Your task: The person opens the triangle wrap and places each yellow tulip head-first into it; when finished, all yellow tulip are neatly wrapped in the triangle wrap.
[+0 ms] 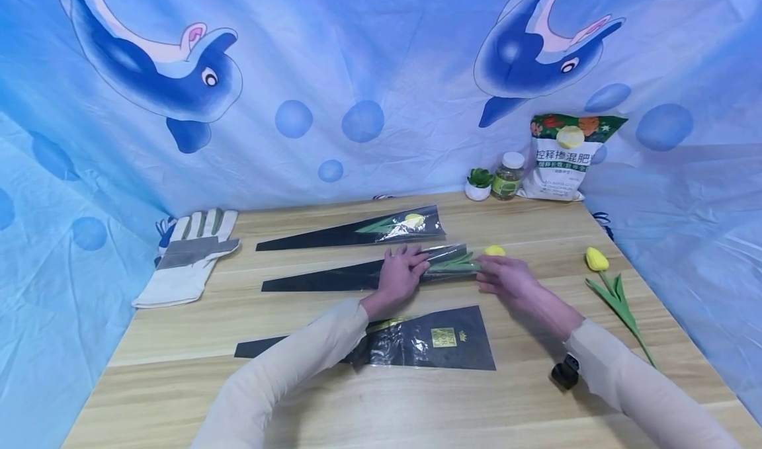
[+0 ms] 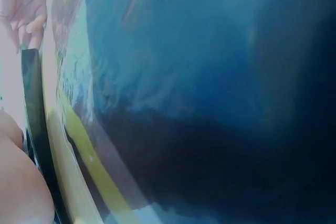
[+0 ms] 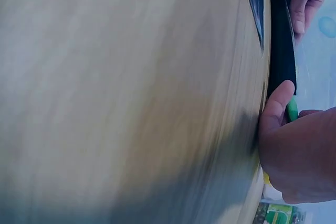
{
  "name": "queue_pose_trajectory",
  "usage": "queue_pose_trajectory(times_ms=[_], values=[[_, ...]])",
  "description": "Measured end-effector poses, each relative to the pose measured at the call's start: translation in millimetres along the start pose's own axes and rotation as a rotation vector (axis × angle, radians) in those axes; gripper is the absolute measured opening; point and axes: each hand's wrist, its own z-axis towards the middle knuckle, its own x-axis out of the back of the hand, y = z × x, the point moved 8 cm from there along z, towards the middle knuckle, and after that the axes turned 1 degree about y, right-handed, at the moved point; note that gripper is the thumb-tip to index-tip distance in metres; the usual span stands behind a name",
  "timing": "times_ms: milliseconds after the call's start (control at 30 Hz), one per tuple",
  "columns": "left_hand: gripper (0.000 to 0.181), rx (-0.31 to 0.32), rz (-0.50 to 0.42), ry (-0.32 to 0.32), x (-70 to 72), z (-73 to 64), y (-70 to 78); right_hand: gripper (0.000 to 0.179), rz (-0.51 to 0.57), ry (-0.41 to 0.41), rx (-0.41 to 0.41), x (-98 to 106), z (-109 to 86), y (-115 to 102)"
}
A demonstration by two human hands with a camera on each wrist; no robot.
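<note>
My left hand (image 1: pixel 400 276) rests over the middle flower sleeve (image 1: pixel 321 277), a long tapered black wrap with a clear side, fingers spread across it. At the wide end, my right hand (image 1: pixel 507 278) holds a tulip by its green part; the yellow bloom (image 1: pixel 495 250) shows just beyond the fingers. The tulip's leaves (image 1: pixel 455 262) lie inside the clear side of the sleeve. In the right wrist view, the right thumb (image 3: pixel 278 100) lies against the sleeve's end, with a bit of green stem (image 3: pixel 292 109) beside it.
Behind lies a sleeve (image 1: pixel 321 237) with a yellow tulip inside; nearer lies another sleeve (image 1: pixel 417 340), printed in gold. A loose tulip (image 1: pixel 619 303) lies at right, work gloves (image 1: pixel 190 257) at left. A potted plant (image 1: pixel 478 186), jar (image 1: pixel 508 176) and fertilizer bag (image 1: pixel 559 161) stand at the back.
</note>
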Motion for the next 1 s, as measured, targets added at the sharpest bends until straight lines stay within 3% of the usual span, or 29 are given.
queue_pose_trajectory(times_ms=[233,333,600,733,867,1000], values=[[0.027,-0.001,0.03,-0.001,-0.8,-0.4,0.0,0.051,-0.125,-0.028,0.018,14,-5.7,-7],[0.027,-0.008,0.028,-0.001,-1.0,-0.8,0.1,0.048,-0.255,0.008,0.046,23,-8.9,-15],[0.028,-0.007,0.013,0.005,0.4,-1.6,-0.6,0.029,-0.765,0.156,0.325,43,-15.6,-52],[0.029,-0.007,0.02,0.009,0.4,-1.3,-1.7,0.032,-0.96,0.19,0.475,42,-14.0,-62],[0.03,-0.006,0.017,0.006,-1.0,-1.4,-3.4,0.04,-1.054,0.147,0.543,39,-5.0,-58],[0.031,-0.014,0.008,0.007,-1.1,-1.7,-2.7,0.044,-1.08,0.113,0.551,37,3.3,-56]])
